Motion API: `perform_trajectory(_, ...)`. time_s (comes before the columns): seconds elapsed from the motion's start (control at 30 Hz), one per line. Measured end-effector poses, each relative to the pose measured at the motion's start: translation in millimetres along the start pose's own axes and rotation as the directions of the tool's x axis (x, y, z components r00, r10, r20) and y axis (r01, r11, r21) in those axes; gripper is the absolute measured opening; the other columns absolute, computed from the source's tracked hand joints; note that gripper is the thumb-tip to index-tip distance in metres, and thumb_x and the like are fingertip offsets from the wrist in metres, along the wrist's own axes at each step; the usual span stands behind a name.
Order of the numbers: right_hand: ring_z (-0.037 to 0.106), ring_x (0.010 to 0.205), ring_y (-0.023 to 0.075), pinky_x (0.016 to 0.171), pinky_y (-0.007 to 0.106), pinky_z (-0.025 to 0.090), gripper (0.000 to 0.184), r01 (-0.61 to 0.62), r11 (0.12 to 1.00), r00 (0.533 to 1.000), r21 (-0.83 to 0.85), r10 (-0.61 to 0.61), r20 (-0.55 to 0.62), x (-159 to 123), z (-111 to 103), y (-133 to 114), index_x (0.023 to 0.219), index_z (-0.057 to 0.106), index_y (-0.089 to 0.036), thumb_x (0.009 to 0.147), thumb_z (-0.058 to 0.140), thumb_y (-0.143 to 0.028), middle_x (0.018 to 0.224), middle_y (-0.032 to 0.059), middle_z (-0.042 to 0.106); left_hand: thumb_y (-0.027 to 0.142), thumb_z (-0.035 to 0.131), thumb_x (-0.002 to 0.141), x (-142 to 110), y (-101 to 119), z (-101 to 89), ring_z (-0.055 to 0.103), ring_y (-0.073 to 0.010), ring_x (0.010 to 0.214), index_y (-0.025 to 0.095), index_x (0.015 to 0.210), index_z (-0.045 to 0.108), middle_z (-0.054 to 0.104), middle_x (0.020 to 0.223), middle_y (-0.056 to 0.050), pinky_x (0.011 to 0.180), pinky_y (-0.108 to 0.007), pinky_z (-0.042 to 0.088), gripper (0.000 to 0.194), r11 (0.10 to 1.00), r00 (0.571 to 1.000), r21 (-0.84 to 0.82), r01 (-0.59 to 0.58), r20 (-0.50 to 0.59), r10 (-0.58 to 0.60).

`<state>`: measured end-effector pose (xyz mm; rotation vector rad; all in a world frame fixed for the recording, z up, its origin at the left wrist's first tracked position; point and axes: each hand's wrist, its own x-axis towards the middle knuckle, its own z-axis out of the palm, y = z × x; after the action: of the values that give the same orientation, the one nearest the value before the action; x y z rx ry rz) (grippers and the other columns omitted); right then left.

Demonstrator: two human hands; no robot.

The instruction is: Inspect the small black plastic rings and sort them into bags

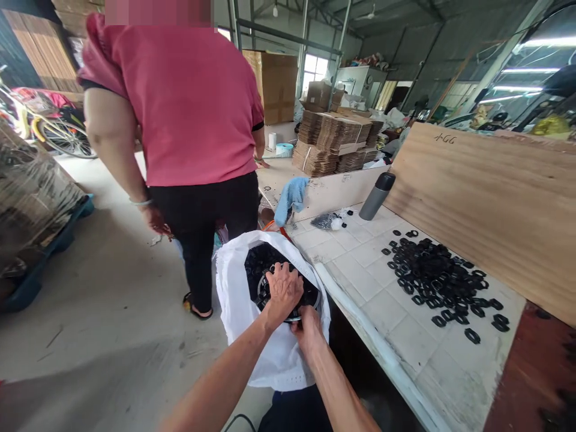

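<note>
A white woven sack (231, 282) stands rolled open in front of me, full of small black parts (260, 255). Inside its mouth sits a round bowl (260, 292) with a thin shiny rim, also holding black parts. My left hand (285, 288) lies palm down over the bowl, fingers spread across the parts. At the bowl's near edge, my right hand (309, 329) grips the rim, its fingertips partly hidden. On the tiled table to the right lies a loose pile of black ring-shaped nuts (436, 273).
A grey bottle (377, 197), a small plastic bag of parts (326, 221) and a blue cloth (291, 199) are on the table. A wooden board (477, 210) edges it. Ahead on the left stands a person in a pink shirt (189, 108). Flattened cardboard stacks (335, 138) lie behind.
</note>
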<state>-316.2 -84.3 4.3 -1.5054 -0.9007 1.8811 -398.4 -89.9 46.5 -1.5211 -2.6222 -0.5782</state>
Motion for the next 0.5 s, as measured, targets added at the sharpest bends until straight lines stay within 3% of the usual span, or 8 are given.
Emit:
perform_trajectory(0.13,0.039,0.038,0.0083,0.036,0.017,0.029,0.013,-0.094,0.987,0.996,0.128,0.092,0.022,-23.7,-5.1,-10.7,0.059,0.04,-0.022,0.059,0.052,-0.015,0.044,-0.0064,0.041,0.036,0.056,0.088,-6.3,6.1,-19.0,0.049,-0.0432,0.124,0.021,0.105,0.07,0.065,0.117,-0.017,0.096,-0.06,0.038,0.027,0.99,0.989,0.072,-0.119,-0.081,0.125)
perform_trajectory(0.27,0.038,0.037,0.0085,0.034,0.017,0.028,0.014,-0.148,0.964,0.988,0.221,0.136,0.071,-56.5,-9.7,-28.8,0.061,0.043,-0.022,0.06,0.055,-0.014,0.043,-0.0076,0.04,0.037,0.057,0.088,-7.9,20.9,-55.9,0.052,-0.0443,0.121,0.022,0.097,0.072,0.067,0.113,-0.017,0.095,-0.06,0.039,0.024,0.993,0.995,0.096,-0.073,-0.064,0.079)
perform_trajectory(0.4,0.041,0.036,0.0097,0.033,0.017,0.028,0.011,-0.15,0.936,0.987,0.319,0.124,0.101,-88.4,-23.5,-58.7,0.062,0.048,-0.02,0.057,0.051,-0.011,0.042,-0.0064,0.043,0.034,0.048,0.092,-6.5,55.9,-100.1,0.054,-0.0407,0.114,0.019,0.09,0.073,0.067,0.109,-0.017,0.088,-0.055,0.042,0.029,0.977,0.988,0.177,-0.117,-0.079,0.132)
perform_trajectory(0.5,0.041,0.036,0.0101,0.032,0.017,0.029,0.012,-0.124,0.915,0.992,0.383,0.102,0.077,-94.3,-44.5,-89.8,0.059,0.049,-0.019,0.055,0.047,-0.008,0.041,-0.0049,0.044,0.032,0.043,0.093,6.4,96.5,-113.7,0.054,-0.0385,0.108,0.019,0.083,0.073,0.067,0.105,-0.017,0.084,-0.052,0.042,0.034,0.958,0.97,0.198,-0.209,-0.08,0.228)
